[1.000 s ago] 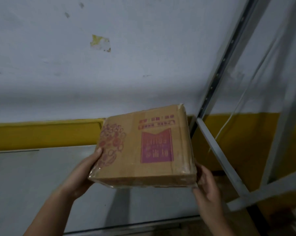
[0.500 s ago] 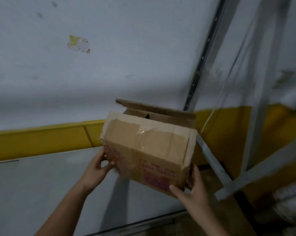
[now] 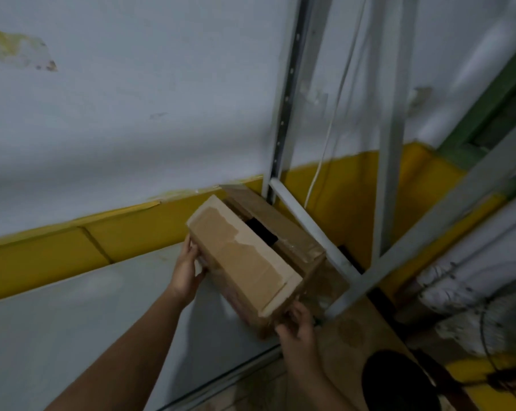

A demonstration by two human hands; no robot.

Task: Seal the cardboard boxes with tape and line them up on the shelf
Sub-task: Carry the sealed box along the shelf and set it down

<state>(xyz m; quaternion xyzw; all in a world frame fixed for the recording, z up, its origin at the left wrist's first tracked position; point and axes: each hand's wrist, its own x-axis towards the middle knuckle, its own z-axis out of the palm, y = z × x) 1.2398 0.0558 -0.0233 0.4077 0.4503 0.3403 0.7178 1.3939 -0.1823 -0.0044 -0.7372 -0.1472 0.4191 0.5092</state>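
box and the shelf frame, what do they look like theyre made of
Box: brown cardboard, matte; the top flap's surface layer is torn away in paler patches, and the flaps are creased. Frame: probably painted metal, pale grey, smooth, with a row of punched holes along the upright.

Matt brown cardboard box (image 3: 247, 262), torn paper flaps; painted metal shelf (image 3: 58, 321).

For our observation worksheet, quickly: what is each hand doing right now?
Left hand: grips the left end of the cardboard box.
Right hand: grips the near corner of the same box.
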